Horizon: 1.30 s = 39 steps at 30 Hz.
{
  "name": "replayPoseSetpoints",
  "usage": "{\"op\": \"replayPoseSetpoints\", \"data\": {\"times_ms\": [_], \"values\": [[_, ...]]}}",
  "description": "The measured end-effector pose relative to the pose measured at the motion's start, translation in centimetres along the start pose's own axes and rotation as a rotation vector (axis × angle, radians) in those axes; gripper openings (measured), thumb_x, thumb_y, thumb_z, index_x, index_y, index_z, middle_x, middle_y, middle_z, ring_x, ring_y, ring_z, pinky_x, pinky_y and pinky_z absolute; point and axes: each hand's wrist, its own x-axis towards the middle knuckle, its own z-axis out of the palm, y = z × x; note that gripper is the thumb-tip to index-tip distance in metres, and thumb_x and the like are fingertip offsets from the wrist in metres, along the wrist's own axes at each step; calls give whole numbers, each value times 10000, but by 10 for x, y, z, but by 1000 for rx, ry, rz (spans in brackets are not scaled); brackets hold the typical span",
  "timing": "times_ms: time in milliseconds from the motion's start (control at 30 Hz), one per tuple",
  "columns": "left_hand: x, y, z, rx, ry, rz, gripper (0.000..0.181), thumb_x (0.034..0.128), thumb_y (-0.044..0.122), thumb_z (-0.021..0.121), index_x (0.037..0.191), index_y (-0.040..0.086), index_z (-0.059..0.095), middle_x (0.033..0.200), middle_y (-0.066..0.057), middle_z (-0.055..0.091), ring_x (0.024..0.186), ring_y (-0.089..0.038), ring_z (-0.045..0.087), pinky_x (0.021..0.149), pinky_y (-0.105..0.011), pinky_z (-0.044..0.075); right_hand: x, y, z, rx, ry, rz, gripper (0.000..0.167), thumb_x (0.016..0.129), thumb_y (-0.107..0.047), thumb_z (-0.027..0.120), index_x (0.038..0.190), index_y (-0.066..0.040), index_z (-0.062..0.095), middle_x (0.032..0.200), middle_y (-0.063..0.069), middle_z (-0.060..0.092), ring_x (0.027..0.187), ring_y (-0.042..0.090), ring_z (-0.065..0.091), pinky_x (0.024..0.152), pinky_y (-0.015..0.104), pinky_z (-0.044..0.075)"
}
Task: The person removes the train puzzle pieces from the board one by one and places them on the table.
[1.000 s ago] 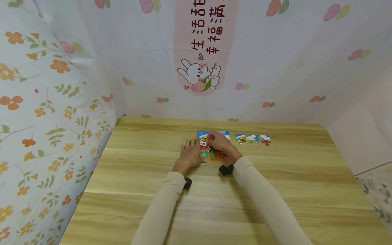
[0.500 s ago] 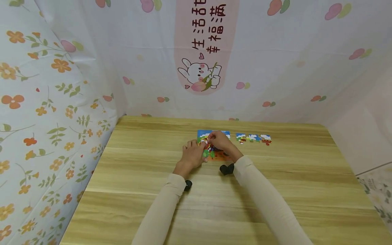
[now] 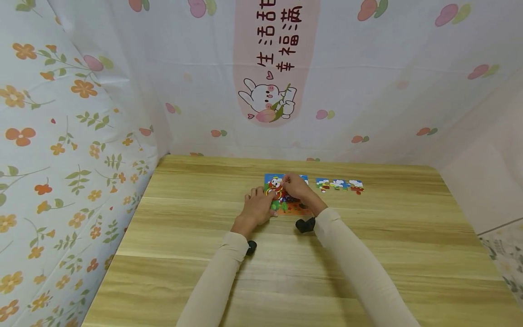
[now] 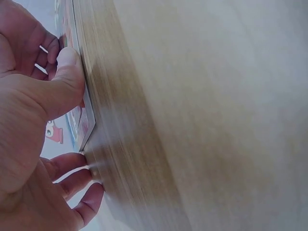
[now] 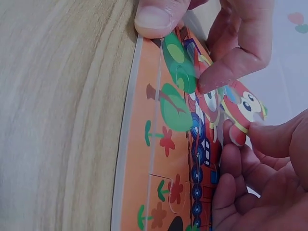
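A colourful jigsaw puzzle (image 3: 293,210) in a flat tray lies near the table's far side. My right hand (image 3: 298,188) holds a red-and-white puzzle piece (image 5: 246,107) with printed eyes, pinched between thumb and fingers. That piece is tilted up at the far left part of the picture. At the left side of the tray is my left hand (image 3: 255,209). One of its digits rests at the near edge, and another touches the picture beside the raised piece. Other left fingers (image 4: 89,204) are spread beside the tray's corner. My right hand covers the upper middle of the puzzle.
Several loose puzzle pieces (image 3: 339,185) lie in a row to the right of the tray on the wooden table (image 3: 204,190). A patterned cloth (image 3: 347,77) hangs along the back. Black wrist cameras (image 3: 305,225) sit under both wrists.
A left finger has come onto the picture from its left side. The piece in my right hand has shifted up and back, and its printed eyes now show above the left finger.
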Motion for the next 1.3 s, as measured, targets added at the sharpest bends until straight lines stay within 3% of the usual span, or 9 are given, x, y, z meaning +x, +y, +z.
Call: {"op": "replayPoseSetpoints", "data": {"times_ms": [267,533,733,867,1067,1300], "values": [[-1,0,-1,1,10,-2,520,883,427,707,1322,224,515,1366,-173,450,1251,-352,405,932,-470,358,4,6,-1,63,29,4,193,1049,-166,492,1124,1,554,953,118,570,775,198,516,675,308,415],[1,1,0,3,-19,-21,643,883,417,718,1436,213,461,1389,-182,421,1269,-352,379,950,-476,345,3,9,-9,189,55,79,266,1054,-198,491,1242,-19,547,1011,95,623,729,119,625,637,270,466],[2,2,-1,3,-19,-40,700,874,429,725,1461,179,437,1417,-174,398,1290,-346,363,966,-473,340,-4,13,-23,209,99,56,256,1038,-169,525,1214,0,602,880,61,665,635,107,651,560,249,471],[2,2,-1,5,-21,-44,693,878,435,716,1453,168,435,1426,-176,390,1307,-347,353,976,-473,337,-8,17,-33,230,114,36,237,1022,-128,547,1186,25,623,863,65,674,658,123,658,605,248,524],[1,2,-1,14,-11,-38,666,878,434,716,1429,165,455,1418,-178,393,1300,-341,356,952,-457,338,-11,29,-48,205,81,34,280,1017,-83,545,1239,78,599,978,161,690,749,134,670,709,251,557],[2,2,0,17,-17,-36,672,884,433,710,1441,161,448,1395,-177,403,1281,-342,364,960,-463,337,-15,42,-61,231,43,61,297,1013,-93,560,1246,89,583,932,113,695,779,128,679,748,270,564]]}}
